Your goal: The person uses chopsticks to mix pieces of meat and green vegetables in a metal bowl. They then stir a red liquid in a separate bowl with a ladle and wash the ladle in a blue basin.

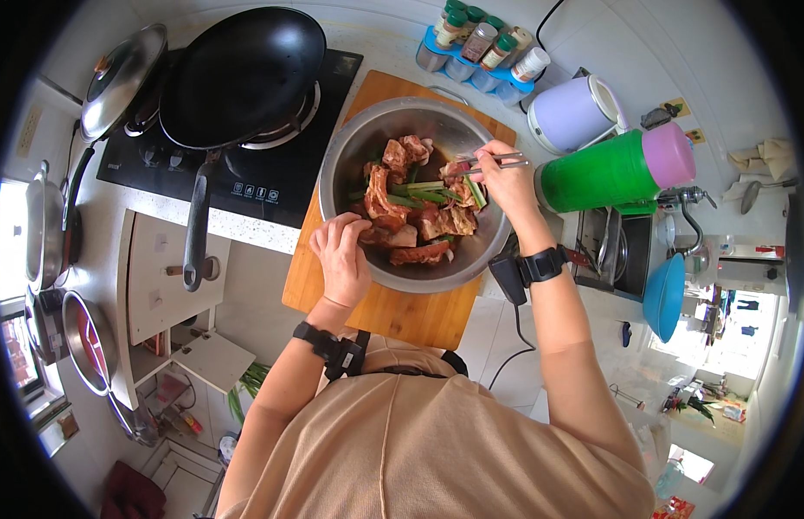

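A large stainless steel bowl (416, 284) stands on a wooden cutting board (402, 318). In it lie reddish chunks of raw, sauce-coated meat (384, 194) with lengths of green onion (425, 193) and some dark liquid. My right hand (506, 178) holds a pair of metal chopsticks (509, 160) over the bowl's right side, their tips down among the meat and green onion. My left hand (343, 250) rests on the near left rim of the bowl, fingers bent over the edge. Each wrist wears a black strap with a device on it.
A black wok (246, 78) sits on the gas stove (246, 185) at left, its handle jutting over the counter edge. Behind the board are a spice jar rack (476, 71) and a lilac appliance (567, 113). A green container (597, 172) with a pink lid stands right, near the sink (635, 253).
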`<state>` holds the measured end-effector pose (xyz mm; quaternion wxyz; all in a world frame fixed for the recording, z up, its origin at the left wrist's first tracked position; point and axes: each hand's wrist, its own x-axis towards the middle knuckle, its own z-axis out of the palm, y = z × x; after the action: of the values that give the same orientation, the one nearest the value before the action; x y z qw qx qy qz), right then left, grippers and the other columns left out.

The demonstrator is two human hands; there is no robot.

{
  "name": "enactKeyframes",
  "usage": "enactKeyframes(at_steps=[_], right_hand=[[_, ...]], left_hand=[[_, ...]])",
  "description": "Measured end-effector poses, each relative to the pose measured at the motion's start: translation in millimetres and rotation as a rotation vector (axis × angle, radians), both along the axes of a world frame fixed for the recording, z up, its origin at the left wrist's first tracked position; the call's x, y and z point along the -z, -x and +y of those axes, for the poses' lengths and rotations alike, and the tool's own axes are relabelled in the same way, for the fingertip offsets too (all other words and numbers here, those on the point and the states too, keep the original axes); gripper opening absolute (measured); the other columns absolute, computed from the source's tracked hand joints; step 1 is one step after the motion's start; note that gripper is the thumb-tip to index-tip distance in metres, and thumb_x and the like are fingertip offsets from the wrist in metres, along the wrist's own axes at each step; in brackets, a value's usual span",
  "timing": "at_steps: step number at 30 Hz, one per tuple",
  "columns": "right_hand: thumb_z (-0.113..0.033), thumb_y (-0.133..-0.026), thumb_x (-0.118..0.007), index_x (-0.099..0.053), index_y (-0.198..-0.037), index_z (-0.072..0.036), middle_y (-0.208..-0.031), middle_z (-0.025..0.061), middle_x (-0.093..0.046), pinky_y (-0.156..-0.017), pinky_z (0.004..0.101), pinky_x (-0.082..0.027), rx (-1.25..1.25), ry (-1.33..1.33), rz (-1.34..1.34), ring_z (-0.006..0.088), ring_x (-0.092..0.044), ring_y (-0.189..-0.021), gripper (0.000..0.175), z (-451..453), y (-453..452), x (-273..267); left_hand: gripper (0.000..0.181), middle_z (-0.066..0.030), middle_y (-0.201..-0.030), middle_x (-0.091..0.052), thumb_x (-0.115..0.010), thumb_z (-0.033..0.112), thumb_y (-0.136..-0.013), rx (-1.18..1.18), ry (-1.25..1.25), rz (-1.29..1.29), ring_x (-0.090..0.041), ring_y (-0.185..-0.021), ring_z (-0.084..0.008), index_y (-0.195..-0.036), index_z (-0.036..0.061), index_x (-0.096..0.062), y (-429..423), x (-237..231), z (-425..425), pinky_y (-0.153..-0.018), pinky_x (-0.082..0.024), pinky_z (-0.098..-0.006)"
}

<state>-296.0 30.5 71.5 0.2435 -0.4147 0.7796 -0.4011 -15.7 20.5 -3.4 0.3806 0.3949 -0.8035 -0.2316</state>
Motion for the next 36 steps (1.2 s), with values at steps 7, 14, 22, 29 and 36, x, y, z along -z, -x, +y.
enactKeyframes(at_steps=[7, 14, 22, 29, 36], right_hand=[[-0.009, -0.090, -0.059, -0.066, -0.083, 0.003, -0.070, 0.0119, -0.069, -0.046, 0.0272, -0.054, 0.148, -0.186, -0.203, 0.0209, -0.071, -0.057, 0.015, 15.7, 19.2, -25.7], [-0.010, -0.092, -0.055, -0.064, -0.085, 0.004, -0.074, 0.0152, -0.067, -0.050, 0.0304, -0.057, 0.223, -0.164, -0.494, 0.0250, -0.071, -0.057, 0.018, 60.0, 28.5, -40.7], [-0.009, -0.093, -0.059, -0.067, -0.089, 0.004, -0.075, 0.0105, -0.068, -0.052, 0.0253, -0.054, 0.014, -0.128, -0.456, 0.0192, -0.071, -0.060, 0.016, 80.7, -34.1, -51.5], [-0.014, -0.096, -0.061, -0.068, -0.095, 0.001, -0.075, 0.0088, -0.068, -0.057, 0.0257, -0.052, -0.257, 0.058, -0.209, 0.0165, -0.072, -0.066, 0.017, 28.5, -39.9, -76.1], [-0.009, -0.090, -0.062, -0.066, -0.091, -0.001, -0.084, 0.0148, -0.070, -0.066, 0.0383, -0.054, -0.526, 0.209, 0.185, 0.0329, -0.068, -0.075, 0.010, -37.6, -55.2, -12.2]], left_hand=[[0.042, -0.0082, -0.115, -0.058, -0.049, -0.006, -0.069, -0.025, 0.003, -0.014, -0.049, -0.111, -0.0306, -0.107, 0.0085, -0.061, 1.0, 1.0, 1.3, -0.099, -0.030, -0.0423], [0.042, -0.0080, -0.114, -0.058, -0.049, -0.006, -0.069, -0.015, 0.002, 0.008, -0.050, -0.110, -0.0302, -0.106, 0.0086, -0.062, 1.4, 0.0, 1.1, -0.098, -0.030, -0.0422], [0.044, -0.0074, -0.114, -0.058, -0.049, -0.007, -0.068, -0.008, -0.001, 0.008, -0.049, -0.109, -0.0297, -0.106, 0.0089, -0.063, 0.6, 1.0, 0.3, -0.098, -0.031, -0.0418], [0.043, -0.0067, -0.113, -0.058, -0.049, -0.007, -0.068, -0.001, -0.004, 0.019, -0.049, -0.109, -0.0295, -0.106, 0.0096, -0.063, 0.3, 1.1, -0.2, -0.098, -0.031, -0.0418], [0.042, -0.0067, -0.113, -0.058, -0.050, -0.007, -0.069, -0.011, 0.010, 0.009, -0.050, -0.108, -0.0298, -0.105, 0.0090, -0.063, 0.0, 0.5, -0.1, -0.098, -0.031, -0.0421]])
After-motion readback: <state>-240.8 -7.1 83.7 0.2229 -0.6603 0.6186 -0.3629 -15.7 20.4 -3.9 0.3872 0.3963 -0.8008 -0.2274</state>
